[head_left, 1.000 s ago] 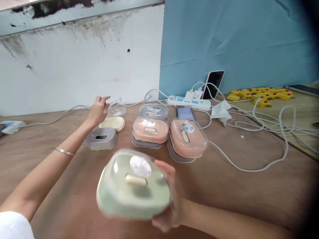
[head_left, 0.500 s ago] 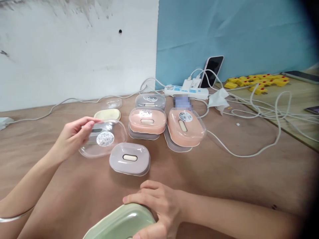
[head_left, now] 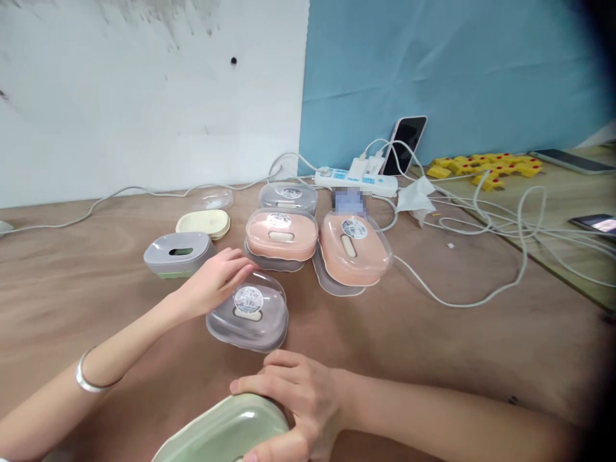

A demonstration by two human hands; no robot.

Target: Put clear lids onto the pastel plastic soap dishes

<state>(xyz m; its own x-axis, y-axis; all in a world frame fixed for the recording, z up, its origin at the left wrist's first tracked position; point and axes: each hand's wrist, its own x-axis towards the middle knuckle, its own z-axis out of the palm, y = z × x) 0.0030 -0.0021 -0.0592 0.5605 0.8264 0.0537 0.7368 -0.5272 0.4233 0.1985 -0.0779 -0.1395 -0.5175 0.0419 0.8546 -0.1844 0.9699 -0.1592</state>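
Down at the near edge of the wooden table (head_left: 481,346), the right hand (head_left: 293,401) curls over the rim of a green soap box (head_left: 226,433), fingers bent around its far side, gripping it; most of that box is cut off by the frame. Just beyond, the left hand (head_left: 216,279) rests with fingers loosely spread on the clear lid (head_left: 255,301) capping a grey soap box (head_left: 248,321), not closed around it. Behind stand 2 pink boxes (head_left: 282,234) touching side by side, and a grey base (head_left: 179,253) to the left. Bare wood lies open right of the grey box, up to the white cable (head_left: 462,303).
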